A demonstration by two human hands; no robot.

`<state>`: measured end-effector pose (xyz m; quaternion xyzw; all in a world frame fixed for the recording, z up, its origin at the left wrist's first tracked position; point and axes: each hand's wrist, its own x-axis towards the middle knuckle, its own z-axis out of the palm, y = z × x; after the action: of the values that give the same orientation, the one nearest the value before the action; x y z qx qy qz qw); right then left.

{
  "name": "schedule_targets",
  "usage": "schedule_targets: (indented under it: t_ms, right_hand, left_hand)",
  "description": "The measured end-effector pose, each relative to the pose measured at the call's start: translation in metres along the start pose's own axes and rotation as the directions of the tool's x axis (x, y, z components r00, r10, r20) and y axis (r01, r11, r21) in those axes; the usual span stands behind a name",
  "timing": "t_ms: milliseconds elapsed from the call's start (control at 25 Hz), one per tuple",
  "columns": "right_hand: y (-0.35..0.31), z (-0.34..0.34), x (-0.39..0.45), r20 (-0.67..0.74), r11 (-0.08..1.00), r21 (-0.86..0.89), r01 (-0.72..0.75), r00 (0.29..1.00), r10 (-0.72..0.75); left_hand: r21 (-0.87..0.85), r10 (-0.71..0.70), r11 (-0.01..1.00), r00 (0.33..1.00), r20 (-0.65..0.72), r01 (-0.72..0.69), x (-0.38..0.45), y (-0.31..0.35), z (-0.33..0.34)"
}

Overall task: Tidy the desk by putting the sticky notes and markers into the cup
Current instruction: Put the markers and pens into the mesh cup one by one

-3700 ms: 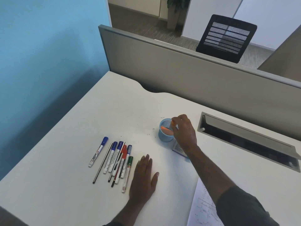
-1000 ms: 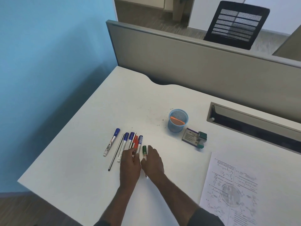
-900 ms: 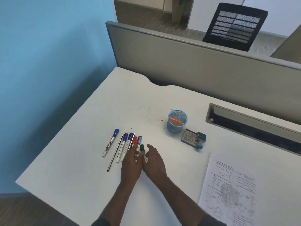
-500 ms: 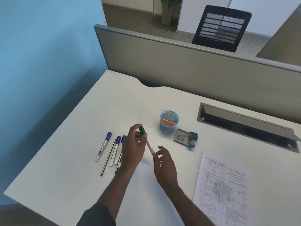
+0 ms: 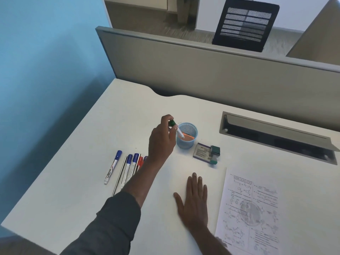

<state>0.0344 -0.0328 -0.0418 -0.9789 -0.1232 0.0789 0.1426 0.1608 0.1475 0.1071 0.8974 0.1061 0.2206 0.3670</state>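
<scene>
Over cup: left hand (image 5: 161, 142) pinched green-capped marker (image 5: 177, 130), tip inside round blue mesh cup (image 5: 186, 135)
On desk: right hand (image 5: 195, 201) flat, fingers straight

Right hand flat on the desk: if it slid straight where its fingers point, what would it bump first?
Probably the small purple box; the right hand points up the desk toward it.

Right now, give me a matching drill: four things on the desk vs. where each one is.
1. green-capped marker
2. orange sticky notes
3. right hand
4. printed sheet

A. flat on the desk, fingers straight
B. inside the blue cup
C. held by the left hand, tip over the cup
D. by the desk's near right edge

Pairs: 1-C, 2-B, 3-A, 4-D
</scene>
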Motion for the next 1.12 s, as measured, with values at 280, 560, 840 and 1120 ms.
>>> schedule_targets:
  t_ms: [280,560,840,1120]
  right_hand:
    - [0.005,0.004,0.001,-0.007,1.0,0.014,-0.006,1.0,0.006]
    - [0.003,0.005,0.001,-0.03,1.0,0.011,-0.018,0.999,0.019]
    - [-0.04,0.0,0.019,-0.045,0.989,0.065,0.134,0.99,-0.132]
    - [-0.124,-0.02,0.057,0.157,0.916,0.401,0.016,0.984,-0.086]
  left_hand:
    - [0.077,0.001,0.997,0.99,0.141,-0.012,0.0,-0.009,0.022]
    - [0.085,-0.023,0.996,0.991,0.131,0.011,-0.003,-0.014,0.031]
    - [0.026,-0.047,0.999,0.991,0.121,0.044,-0.011,-0.015,0.023]
    - [-0.203,-0.246,0.949,0.969,0.007,0.242,-0.048,-0.042,-0.03]
